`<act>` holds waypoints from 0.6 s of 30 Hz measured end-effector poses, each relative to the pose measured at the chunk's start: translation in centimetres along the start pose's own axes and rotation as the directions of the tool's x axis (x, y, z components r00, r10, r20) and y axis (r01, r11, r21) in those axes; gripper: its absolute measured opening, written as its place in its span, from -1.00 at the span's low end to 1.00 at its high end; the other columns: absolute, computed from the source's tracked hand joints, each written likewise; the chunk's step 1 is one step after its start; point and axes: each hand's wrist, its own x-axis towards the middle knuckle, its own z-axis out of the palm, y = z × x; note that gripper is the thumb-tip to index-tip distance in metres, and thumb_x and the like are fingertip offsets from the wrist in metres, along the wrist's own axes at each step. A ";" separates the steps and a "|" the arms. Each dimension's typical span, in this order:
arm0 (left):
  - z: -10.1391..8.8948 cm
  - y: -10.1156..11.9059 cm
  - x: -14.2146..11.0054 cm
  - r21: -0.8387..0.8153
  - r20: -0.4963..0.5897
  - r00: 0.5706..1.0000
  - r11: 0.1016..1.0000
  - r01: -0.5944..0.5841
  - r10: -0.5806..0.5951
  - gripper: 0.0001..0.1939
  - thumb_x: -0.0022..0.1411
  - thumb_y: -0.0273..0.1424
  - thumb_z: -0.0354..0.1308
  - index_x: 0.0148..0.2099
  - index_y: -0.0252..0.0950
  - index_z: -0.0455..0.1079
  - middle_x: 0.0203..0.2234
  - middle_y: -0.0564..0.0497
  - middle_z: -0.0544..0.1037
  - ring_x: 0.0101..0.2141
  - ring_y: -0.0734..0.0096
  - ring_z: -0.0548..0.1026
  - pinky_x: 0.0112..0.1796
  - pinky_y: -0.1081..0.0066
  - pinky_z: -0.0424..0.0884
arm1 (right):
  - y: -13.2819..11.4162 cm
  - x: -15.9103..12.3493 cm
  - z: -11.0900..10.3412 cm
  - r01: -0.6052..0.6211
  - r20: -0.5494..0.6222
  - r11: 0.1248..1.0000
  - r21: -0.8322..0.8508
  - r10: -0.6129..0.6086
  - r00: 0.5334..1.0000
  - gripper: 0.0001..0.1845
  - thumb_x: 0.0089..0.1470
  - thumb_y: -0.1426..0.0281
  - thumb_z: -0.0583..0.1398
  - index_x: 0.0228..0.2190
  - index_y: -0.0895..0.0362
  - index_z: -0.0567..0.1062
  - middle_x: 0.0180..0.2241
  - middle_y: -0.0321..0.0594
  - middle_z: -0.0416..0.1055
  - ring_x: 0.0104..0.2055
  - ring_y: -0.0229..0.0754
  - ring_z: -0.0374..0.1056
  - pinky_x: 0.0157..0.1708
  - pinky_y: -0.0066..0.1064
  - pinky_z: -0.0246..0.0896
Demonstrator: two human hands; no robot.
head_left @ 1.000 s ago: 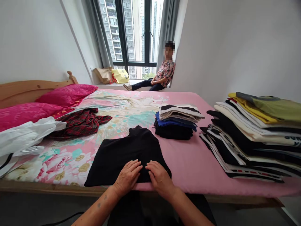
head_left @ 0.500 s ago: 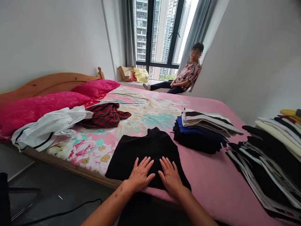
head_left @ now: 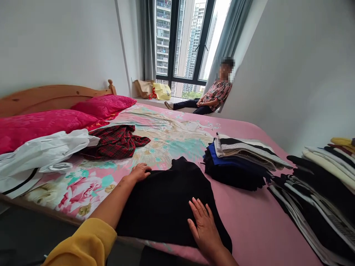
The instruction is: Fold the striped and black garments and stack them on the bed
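Observation:
A black garment lies spread flat on the pink floral bedsheet near the bed's front edge. My left hand rests at the garment's far left corner, fingers curled over its edge. My right hand lies flat on the garment's near right part, fingers stretched and apart. A yellow sleeve covers my left upper arm.
A folded pile of striped, blue and black clothes sits right of the garment. A larger stack lies at the far right. A red plaid garment, white clothing and pink pillows lie left. A person sits by the window.
My left hand has left the garment's near middle and reached forward to its far left corner. My right hand has stayed flat on the near right part. The view shifted slightly.

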 end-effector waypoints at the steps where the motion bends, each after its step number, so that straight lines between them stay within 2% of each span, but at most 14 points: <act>1: 0.3 -0.4 0.4 -0.010 0.012 1.000 1.000 -0.020 0.020 -0.87 0.04 -0.36 0.17 -0.30 -0.15 0.51 -0.22 0.01 0.52 -0.12 0.29 0.43 -0.07 0.30 0.30 | 0.0 0.1 0.0 -0.001 0.005 1.000 0.001 0.001 1.000 -0.43 0.22 0.22 -0.06 0.24 -0.01 0.02 0.28 -0.27 -0.05 0.31 -0.05 -0.15 0.24 0.06 -0.16; 3: 0.9 -1.1 0.8 -0.026 -0.010 1.000 0.999 -0.019 0.019 -0.85 0.13 -0.32 0.10 -0.33 -0.19 0.48 -0.27 0.01 0.51 -0.18 0.33 0.43 -0.13 0.34 0.31 | 0.0 0.2 0.1 -0.008 0.021 1.000 -0.002 0.008 1.000 -0.42 0.23 0.22 -0.06 0.25 -0.05 -0.03 0.29 -0.30 -0.07 0.32 -0.06 -0.17 0.25 0.05 -0.15; 7: 2.3 -2.1 0.2 -0.068 -0.127 0.989 0.996 0.063 -0.071 -0.71 0.23 -0.23 -0.06 -0.32 -0.26 0.41 -0.31 -0.05 0.48 -0.19 0.28 0.41 -0.12 0.30 0.28 | 0.1 0.0 0.4 -0.015 0.042 1.000 -0.008 0.015 0.999 -0.41 0.22 0.23 -0.05 0.25 -0.05 -0.05 0.29 -0.30 -0.09 0.32 -0.05 -0.17 0.24 0.07 -0.13; 9: 2.8 -2.4 -0.1 -0.100 -0.155 0.984 0.992 0.073 -0.088 -0.72 0.22 -0.20 -0.04 -0.32 -0.23 0.42 -0.28 -0.03 0.48 -0.16 0.29 0.40 -0.10 0.31 0.26 | 0.3 0.1 0.4 -0.011 0.034 1.000 0.000 0.011 0.999 -0.41 0.20 0.24 -0.02 0.24 -0.03 0.01 0.27 -0.25 -0.02 0.30 -0.02 -0.11 0.22 0.08 -0.07; 11: 3.0 -2.5 -0.3 -0.123 -0.160 0.983 0.990 0.068 -0.088 -0.79 0.16 -0.24 0.02 -0.29 -0.19 0.44 -0.24 0.00 0.48 -0.12 0.28 0.39 -0.06 0.30 0.23 | 0.3 0.7 0.0 -0.032 0.012 0.999 0.024 0.031 0.999 -0.46 0.18 0.23 0.03 0.18 0.00 0.16 0.21 -0.19 0.13 0.25 0.01 0.04 0.16 0.05 0.06; 13: 2.9 -2.5 -0.4 -0.141 -0.160 0.984 0.988 0.059 -0.082 -0.84 0.09 -0.31 0.07 -0.30 -0.16 0.46 -0.21 0.03 0.48 -0.10 0.26 0.38 -0.05 0.27 0.22 | -0.2 2.1 -0.7 -0.074 -0.016 0.995 0.073 0.075 0.997 -0.60 0.17 0.25 0.04 0.04 0.02 0.34 0.08 -0.16 0.32 0.14 0.00 0.22 0.06 -0.01 0.20; 15: 2.6 -2.7 -0.3 -0.172 -0.162 0.984 0.984 0.046 -0.074 -0.86 0.05 -0.34 0.08 -0.34 -0.18 0.45 -0.24 0.03 0.49 -0.12 0.24 0.39 -0.08 0.26 0.24 | -1.5 4.5 -1.6 -0.058 -0.039 0.989 0.135 0.064 0.997 -0.70 0.19 0.30 0.03 -0.08 0.02 0.42 -0.02 -0.17 0.41 0.07 -0.06 0.29 0.03 -0.07 0.24; 16: 2.4 -2.8 -0.3 -0.199 -0.162 0.984 0.979 0.036 -0.069 -0.87 0.06 -0.32 0.08 -0.36 -0.20 0.44 -0.27 0.02 0.50 -0.14 0.24 0.40 -0.09 0.27 0.25 | -2.3 5.9 -1.9 -0.010 -0.036 0.987 0.161 0.016 0.999 -0.71 0.20 0.32 0.02 -0.08 0.02 0.42 -0.02 -0.19 0.41 0.09 -0.08 0.27 0.07 -0.08 0.21; 18: 2.0 -3.0 -0.4 -0.279 -0.155 0.986 0.960 0.012 -0.057 -0.84 0.08 -0.27 0.08 -0.36 -0.20 0.43 -0.33 0.03 0.52 -0.20 0.27 0.43 -0.12 0.30 0.28 | -4.2 9.2 -2.2 0.154 0.010 0.969 0.191 -0.159 0.987 -0.67 0.21 0.37 0.00 -0.02 0.02 0.37 0.08 -0.22 0.33 0.19 -0.10 0.13 0.18 -0.06 0.05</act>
